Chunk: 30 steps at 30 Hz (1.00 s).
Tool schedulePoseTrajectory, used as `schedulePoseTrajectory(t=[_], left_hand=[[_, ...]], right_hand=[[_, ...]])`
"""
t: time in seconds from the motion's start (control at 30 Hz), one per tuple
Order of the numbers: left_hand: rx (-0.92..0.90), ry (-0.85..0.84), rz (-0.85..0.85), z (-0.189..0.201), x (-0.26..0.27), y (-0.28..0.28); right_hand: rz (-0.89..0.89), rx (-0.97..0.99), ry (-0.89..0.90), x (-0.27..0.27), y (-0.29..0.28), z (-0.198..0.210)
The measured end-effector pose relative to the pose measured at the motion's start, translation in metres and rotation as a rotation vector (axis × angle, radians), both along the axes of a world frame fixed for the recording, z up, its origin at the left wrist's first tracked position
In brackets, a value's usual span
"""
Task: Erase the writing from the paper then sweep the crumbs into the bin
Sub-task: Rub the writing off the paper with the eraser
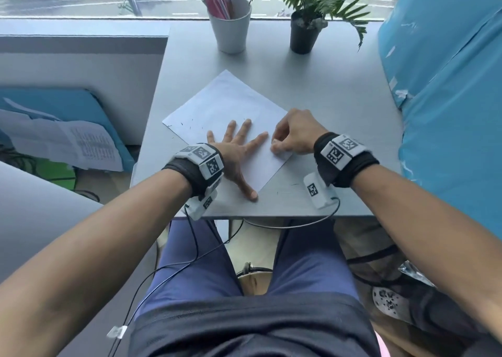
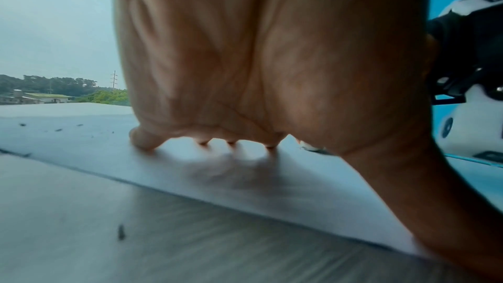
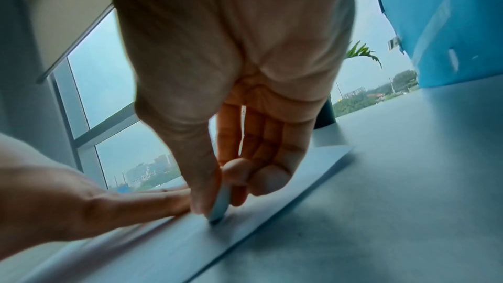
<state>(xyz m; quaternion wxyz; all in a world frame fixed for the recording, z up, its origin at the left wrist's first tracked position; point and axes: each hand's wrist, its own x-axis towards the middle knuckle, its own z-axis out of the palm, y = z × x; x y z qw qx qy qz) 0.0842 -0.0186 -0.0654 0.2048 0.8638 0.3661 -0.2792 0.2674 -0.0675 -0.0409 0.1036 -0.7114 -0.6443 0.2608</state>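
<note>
Nearest, the left hand (image 1: 239, 153) lies flat on the paper (image 1: 231, 112), fingers straight and spread, its thumb reaching back over the sheet's near corner onto the grey surface (image 1: 339, 90); this grip holds nothing and only presses the sheet down. Just to its right, the right hand (image 1: 294, 132) is curled, thumb and fingertips pinching a small pale eraser (image 3: 219, 206) whose dark lower tip touches the paper close to the sheet's right edge. In the right wrist view the left forefinger (image 3: 152, 199) lies just beside that eraser, almost touching the right thumb (image 3: 201, 184). The paper sits turned like a diamond, one corner toward the person and one away. No writing can be made out on it; motion blur hides the spot under the eraser. Dark crumbs (image 1: 190, 124) are scattered left of the left hand's fingers, along the sheet's left part, and a few more lie on the bare surface (image 2: 121, 231) below both wrists, near the surface's front edge. Farther off, well beyond both hands, a white cup (image 1: 231, 25) full of pens stands at the back of the surface, with a potted plant (image 1: 304, 30) in a black pot just to its right. Beyond them is a window. Right of the right hand, a blue covering (image 1: 448, 98) rises at the surface's side.
</note>
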Motion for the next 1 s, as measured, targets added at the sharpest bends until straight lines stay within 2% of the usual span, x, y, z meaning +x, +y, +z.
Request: schedulePoseTrajectory(t=[0.07, 0.13, 0.23, 0.37, 0.5, 0.63, 0.67, 0.8, 0.93, 1.0], left_hand=[[0.047, 0.004, -0.015, 0.004, 0.007, -0.001], [0.099, -0.059, -0.031, 0.013, 0.017, -0.002], [0.037, -0.191, -0.040, 0.018, 0.029, 0.002], [-0.017, -0.127, -0.050, 0.008, 0.032, 0.013], [-0.007, -0.098, -0.077, 0.000, 0.031, 0.019], [-0.028, -0.125, -0.086, -0.001, 0.027, 0.020], [-0.027, -0.125, -0.086, -0.002, 0.027, 0.020], [-0.013, -0.093, -0.096, -0.004, 0.030, 0.021], [-0.029, -0.111, -0.093, -0.004, 0.027, 0.022], [-0.027, -0.101, -0.091, -0.003, 0.026, 0.021]], right_hand=[[-0.029, -0.016, 0.000, 0.002, 0.002, -0.001], [-0.040, -0.017, 0.001, 0.002, 0.003, -0.001], [-0.021, 0.008, -0.013, 0.002, 0.004, -0.003], [-0.037, 0.030, 0.010, -0.006, -0.004, -0.003], [0.115, -0.058, 0.066, -0.026, -0.024, -0.004], [-0.105, 0.005, 0.108, 0.008, -0.004, 0.001], [-0.104, 0.018, 0.087, 0.005, -0.004, 0.001], [0.154, -0.096, 0.067, -0.029, -0.024, -0.001], [-0.075, -0.032, 0.054, 0.013, -0.001, 0.007], [-0.031, -0.044, 0.020, 0.004, -0.004, 0.005]])
